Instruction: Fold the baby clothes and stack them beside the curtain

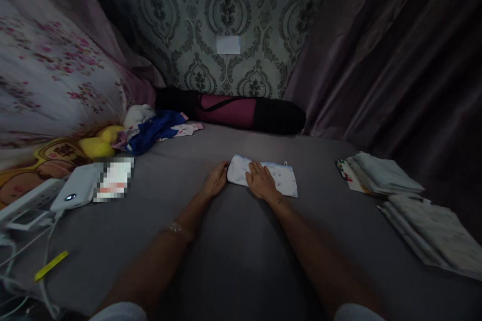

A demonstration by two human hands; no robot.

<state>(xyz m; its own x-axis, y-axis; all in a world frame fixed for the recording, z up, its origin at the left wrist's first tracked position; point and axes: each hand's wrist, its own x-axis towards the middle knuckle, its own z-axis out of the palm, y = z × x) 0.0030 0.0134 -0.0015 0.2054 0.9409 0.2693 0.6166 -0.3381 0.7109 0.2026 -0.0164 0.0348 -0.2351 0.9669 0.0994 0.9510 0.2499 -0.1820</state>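
Observation:
A folded white cloth point(281, 176) with faint blue prints and a light blue edge lies on the grey bed sheet point(241, 241). Flat on top of its middle rests my right hand point(260, 180), open with the fingers stretched out. My left hand point(217, 179) lies against the cloth's left edge, its fingers extended along that side; the fingertips are dim and partly blurred. A small white loop shows at the cloth's upper right edge.
Stacks of folded cloths point(387, 173) point(437, 230) lie at the right. A black and maroon long bag point(229, 110) lies along the wall. Crumpled blue clothing point(154, 130), a yellow plush point(96, 146), a white power bank point(77, 188), a power strip point(33, 200) and cables are at the left.

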